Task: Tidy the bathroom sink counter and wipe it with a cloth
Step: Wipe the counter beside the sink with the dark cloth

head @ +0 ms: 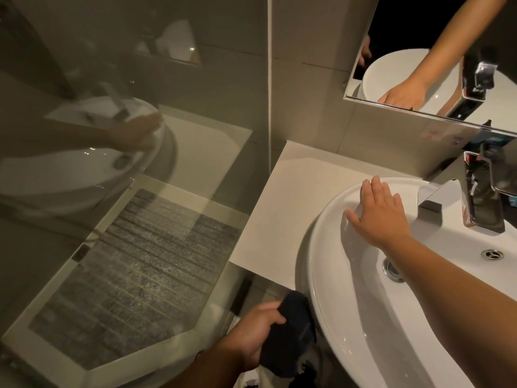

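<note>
A white oval basin [330,275] stands on a pale counter [282,208]. My right hand [377,217] lies flat on the basin's far-left rim, fingers spread, holding nothing. Low down, in front of the counter's edge, my left hand [257,334] grips a dark cloth [291,334] bunched against the basin's outer side. A chrome tap [464,200] rises behind the basin, and the drain [393,271] shows in the bowl.
A glass shower screen [126,163] fills the left side, reflecting the basin and hand, with a grey ribbed floor mat [134,275] behind it. A mirror [419,65] hangs on the tiled wall at the upper right. Dark items [498,147] sit behind the tap.
</note>
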Demonstrator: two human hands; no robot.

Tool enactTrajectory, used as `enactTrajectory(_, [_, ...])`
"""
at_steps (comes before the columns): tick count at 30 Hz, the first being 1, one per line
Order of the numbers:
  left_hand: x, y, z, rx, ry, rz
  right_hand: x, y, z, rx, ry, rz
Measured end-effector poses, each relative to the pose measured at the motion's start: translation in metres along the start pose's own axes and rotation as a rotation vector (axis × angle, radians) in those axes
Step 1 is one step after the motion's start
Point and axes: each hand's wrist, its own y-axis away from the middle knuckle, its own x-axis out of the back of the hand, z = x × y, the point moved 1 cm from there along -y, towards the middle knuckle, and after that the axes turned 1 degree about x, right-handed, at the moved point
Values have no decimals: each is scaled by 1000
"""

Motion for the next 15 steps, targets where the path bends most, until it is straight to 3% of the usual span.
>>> enactTrajectory(4, [6, 16, 14, -20, 189, -64, 25, 0, -1, 16, -199, -34])
enactTrajectory(10, [-6, 39, 77, -187, 142, -173, 90, 44, -17, -55, -831, -72])
enactTrajectory(13, [-26, 54, 111, -302, -6, -264, 113, 83, -33, -84, -1218, -288])
enactTrajectory(15, [-44, 68, 133, -402, -263, -274, 125, 107, -37, -103, -1373, -449])
